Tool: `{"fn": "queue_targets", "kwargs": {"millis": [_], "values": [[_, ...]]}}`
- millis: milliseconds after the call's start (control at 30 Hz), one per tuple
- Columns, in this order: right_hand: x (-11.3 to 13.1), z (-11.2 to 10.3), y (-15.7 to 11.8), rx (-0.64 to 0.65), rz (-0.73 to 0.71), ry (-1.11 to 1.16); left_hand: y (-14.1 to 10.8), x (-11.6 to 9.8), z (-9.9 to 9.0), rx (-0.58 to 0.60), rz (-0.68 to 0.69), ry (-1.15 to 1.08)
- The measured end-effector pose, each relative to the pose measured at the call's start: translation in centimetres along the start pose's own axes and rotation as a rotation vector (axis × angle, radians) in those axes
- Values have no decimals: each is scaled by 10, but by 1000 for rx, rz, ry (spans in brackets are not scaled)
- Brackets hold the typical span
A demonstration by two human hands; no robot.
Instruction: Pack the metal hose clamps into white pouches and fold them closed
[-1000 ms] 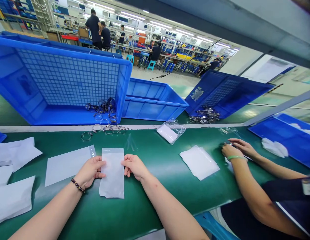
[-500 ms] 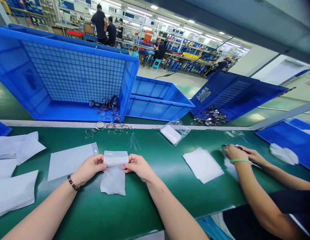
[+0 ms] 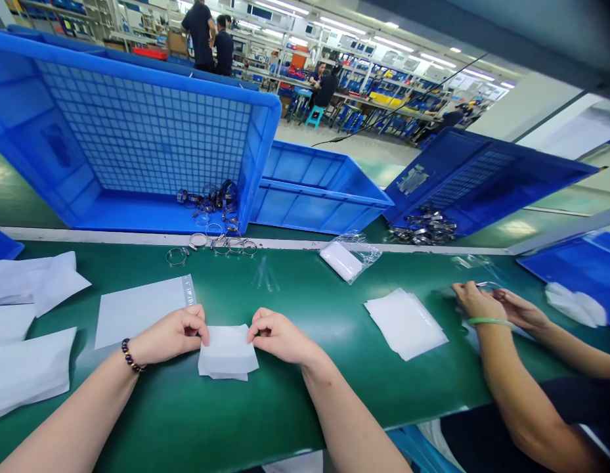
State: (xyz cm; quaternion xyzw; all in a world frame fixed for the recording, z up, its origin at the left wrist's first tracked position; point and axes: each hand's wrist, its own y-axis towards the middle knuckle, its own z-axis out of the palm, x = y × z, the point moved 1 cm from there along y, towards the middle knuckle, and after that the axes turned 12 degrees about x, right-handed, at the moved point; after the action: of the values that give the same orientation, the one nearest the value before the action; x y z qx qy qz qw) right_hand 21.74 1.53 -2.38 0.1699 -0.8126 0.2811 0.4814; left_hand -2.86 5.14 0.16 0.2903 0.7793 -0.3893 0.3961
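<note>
A folded white plastic bag [image 3: 228, 351] lies on the green table, pinched at its upper corners. My left hand [image 3: 174, 335] grips the left corner between thumb and fingers, and a beaded bracelet is on that wrist. At the right corner my right hand [image 3: 280, 335] holds the same bag in a closed pinch. Whether anything is inside the bag does not show. Behind my left hand a flat white bag [image 3: 142, 309] with a clear printed strip lies partly covered by that hand. Several metal hose clamps [image 3: 226, 246] rest beyond, near the table's back edge.
A tilted blue crate [image 3: 152, 131] with clamps stands at the back, beside another blue crate [image 3: 319, 203]. White bags [image 3: 29, 368] lie at left, a white stack [image 3: 407, 323] at right. A co-worker's hands [image 3: 486, 305] work farther right. A clear-wrapped white packet [image 3: 341, 261] lies behind.
The bag's upper part has been folded down over the lower part, and it now lies flatter and shorter. Both hands have come slightly lower. The whole view has shifted a little.
</note>
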Motion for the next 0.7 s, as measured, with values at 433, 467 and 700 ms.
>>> {"fn": "queue_targets", "kwargs": {"millis": [433, 467, 700], "values": [[5, 3, 2, 248, 180, 369, -4, 0, -2, 180, -113, -352], [5, 4, 1, 261, 188, 381, -5, -2, -2, 199, -114, -356], [3, 9, 0, 354, 168, 355, -3, 1, 6, 318, -117, -431]]}}
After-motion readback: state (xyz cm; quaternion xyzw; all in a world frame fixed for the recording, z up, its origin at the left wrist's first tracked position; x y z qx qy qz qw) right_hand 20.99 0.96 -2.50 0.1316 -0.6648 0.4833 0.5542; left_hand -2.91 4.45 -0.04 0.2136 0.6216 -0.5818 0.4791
